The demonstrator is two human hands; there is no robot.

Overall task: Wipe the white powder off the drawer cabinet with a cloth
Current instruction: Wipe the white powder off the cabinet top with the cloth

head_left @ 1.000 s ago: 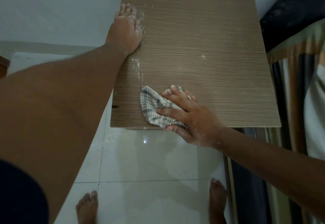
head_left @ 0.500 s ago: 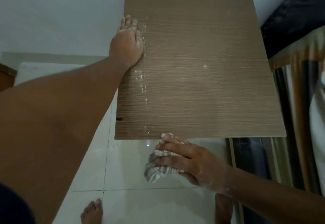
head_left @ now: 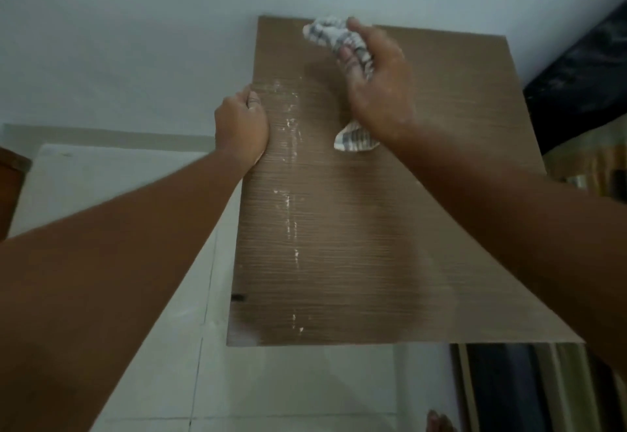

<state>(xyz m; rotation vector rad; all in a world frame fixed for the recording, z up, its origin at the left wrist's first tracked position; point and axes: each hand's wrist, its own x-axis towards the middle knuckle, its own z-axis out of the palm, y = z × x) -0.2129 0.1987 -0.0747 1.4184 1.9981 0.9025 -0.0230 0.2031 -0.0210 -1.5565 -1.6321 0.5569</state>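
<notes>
Right hand (head_left: 376,82) clutches cloth (head_left: 334,36); left hand (head_left: 241,126) grips cabinet (head_left: 373,228) edge.

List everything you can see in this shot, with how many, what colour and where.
cabinet top: one, brown wood grain, centre, against the wall
powder: broken white streaks, running front to back near the cabinet's left edge
cloth: one, white with grey checks, bunched in the right hand near the cabinet's back edge
wall: pale blue-grey, behind the cabinet
floor: white glossy tiles, below and left of the cabinet
striped fabric: yellowish and dark, far right, blurred
foot: one, bottom edge, partly cut off
left hand: fingers curled on the cabinet's left edge
right hand: closed on the cloth, powder-dusted
</notes>
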